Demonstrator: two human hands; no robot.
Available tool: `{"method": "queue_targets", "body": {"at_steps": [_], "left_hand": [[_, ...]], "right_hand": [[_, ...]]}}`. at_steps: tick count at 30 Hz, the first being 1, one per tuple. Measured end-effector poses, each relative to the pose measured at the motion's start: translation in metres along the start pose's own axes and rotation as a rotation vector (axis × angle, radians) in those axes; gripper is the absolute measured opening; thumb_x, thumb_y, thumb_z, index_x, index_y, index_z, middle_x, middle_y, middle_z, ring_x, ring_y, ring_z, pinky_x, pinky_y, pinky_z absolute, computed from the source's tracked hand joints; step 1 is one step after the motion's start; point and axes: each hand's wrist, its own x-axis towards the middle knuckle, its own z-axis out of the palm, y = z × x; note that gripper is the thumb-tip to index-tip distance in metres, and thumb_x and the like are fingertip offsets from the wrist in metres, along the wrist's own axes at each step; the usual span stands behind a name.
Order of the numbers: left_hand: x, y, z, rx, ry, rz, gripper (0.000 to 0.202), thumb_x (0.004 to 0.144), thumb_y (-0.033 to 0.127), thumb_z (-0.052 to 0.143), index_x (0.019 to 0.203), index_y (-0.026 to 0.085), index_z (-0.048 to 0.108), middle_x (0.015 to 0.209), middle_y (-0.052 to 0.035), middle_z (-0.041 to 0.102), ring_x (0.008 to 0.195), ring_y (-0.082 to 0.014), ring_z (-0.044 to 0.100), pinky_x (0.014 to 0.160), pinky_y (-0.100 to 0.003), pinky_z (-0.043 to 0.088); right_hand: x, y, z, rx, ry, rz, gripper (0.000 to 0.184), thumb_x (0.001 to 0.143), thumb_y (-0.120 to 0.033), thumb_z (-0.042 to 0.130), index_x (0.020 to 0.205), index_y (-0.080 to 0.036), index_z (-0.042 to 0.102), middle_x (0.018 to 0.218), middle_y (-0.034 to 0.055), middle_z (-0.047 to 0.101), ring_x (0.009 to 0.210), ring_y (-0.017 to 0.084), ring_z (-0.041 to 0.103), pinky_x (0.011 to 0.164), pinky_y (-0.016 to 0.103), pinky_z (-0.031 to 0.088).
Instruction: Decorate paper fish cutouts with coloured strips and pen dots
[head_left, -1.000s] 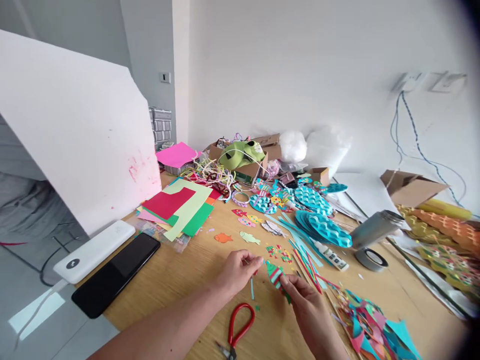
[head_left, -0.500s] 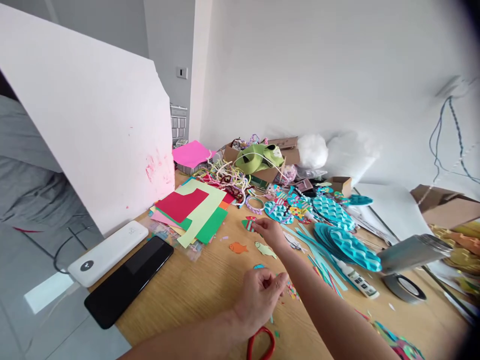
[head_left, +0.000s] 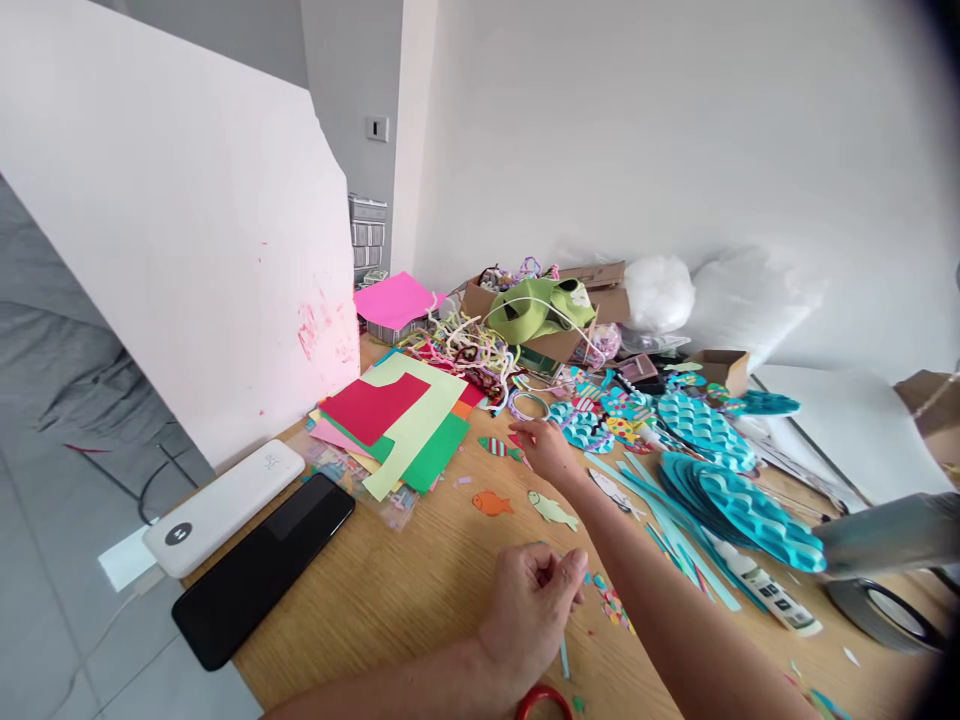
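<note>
My left hand (head_left: 534,615) is curled closed low over the table, thumb on top; whatever it holds, if anything, is hidden. Below it shows a red scissors handle (head_left: 545,697). Farther out, my right hand (head_left: 551,452) has its fingers drawn together at a red paper piece (head_left: 517,441), partly covered by them. Just left of these fingertips lies a green, red and white striped paper fish (head_left: 496,447). Nearer me are an orange paper fish (head_left: 493,503) and a pale green one (head_left: 553,510). A white paper fish (head_left: 611,488) lies beside my right forearm.
Coloured paper sheets (head_left: 405,410), a black phone (head_left: 262,570) and a white power bank (head_left: 225,505) lie at left. Turquoise scalloped pieces (head_left: 735,510), a glue bottle (head_left: 772,590), a tape roll (head_left: 885,612) and a metal bottle (head_left: 896,535) are at right. Yarn (head_left: 476,345) is piled behind.
The striped fish, earlier at my right fingertips, now lies free a little to the left, and those fingers are at the red piece. My left hand stays closed. The view has turned slightly left.
</note>
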Motion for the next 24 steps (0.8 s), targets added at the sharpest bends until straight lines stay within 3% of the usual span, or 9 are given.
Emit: {"method": "queue_targets", "body": {"at_steps": [7,13,19,24], "left_hand": [[0.002,0.001,-0.002,0.035,0.008,-0.029,0.061,0.074,0.074,0.048,0.05,0.018,0.047,0.051,-0.0013,0.048,0.051,-0.0125,0.044,0.053,-0.027,0.033],[0.004,0.002,-0.001,0.045,0.024,-0.041,0.062,0.073,0.076,0.047,0.049,0.019,0.046,0.05,-0.0012,0.047,0.049,-0.012,0.042,0.053,-0.027,0.033],[0.005,0.001,-0.002,0.054,0.032,-0.053,0.063,0.072,0.078,0.047,0.049,0.019,0.046,0.05,-0.0016,0.048,0.05,-0.0119,0.043,0.052,-0.027,0.034],[0.006,0.0,-0.003,0.05,0.052,-0.041,0.061,0.074,0.075,0.048,0.049,0.019,0.046,0.05,-0.0013,0.048,0.05,-0.0117,0.043,0.052,-0.026,0.034]], "right_hand": [[-0.015,-0.009,0.008,-0.09,-0.12,-0.213,0.034,0.087,-0.008,0.047,0.099,-0.023,0.075,0.095,0.0087,0.068,0.096,0.022,0.053,0.091,0.034,0.037],[-0.014,0.001,0.0,-0.094,-0.087,-0.189,0.04,0.085,-0.003,0.044,0.106,-0.022,0.073,0.101,0.0074,0.069,0.101,0.022,0.052,0.089,0.032,0.039],[-0.024,0.003,-0.002,-0.095,-0.09,-0.174,0.035,0.078,0.0,0.049,0.088,-0.019,0.077,0.09,0.0082,0.071,0.095,0.023,0.055,0.085,0.032,0.041],[-0.03,-0.002,-0.015,-0.052,-0.009,-0.15,0.035,0.083,-0.005,0.046,0.093,-0.019,0.076,0.091,0.007,0.072,0.093,0.023,0.056,0.086,0.032,0.042]]}}
